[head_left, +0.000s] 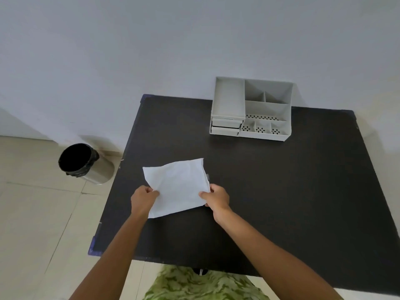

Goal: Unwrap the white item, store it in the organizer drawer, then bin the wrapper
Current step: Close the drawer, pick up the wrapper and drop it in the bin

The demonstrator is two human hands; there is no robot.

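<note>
Both hands, left [144, 199] and right [216, 198], fingers clamped on white wrapper [176, 187] above dark surface [281, 191]; organizer [251, 109] beyond, bin [84, 163] on floor left.

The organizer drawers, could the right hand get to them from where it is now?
Probably yes. Bare table lies between the right hand and the organizer drawers, but that hand is pinching the white wrapper and must release first.

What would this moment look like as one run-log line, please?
left hand: grips white packet | right hand: grips packet | drawers: closed | bin: floor
</note>
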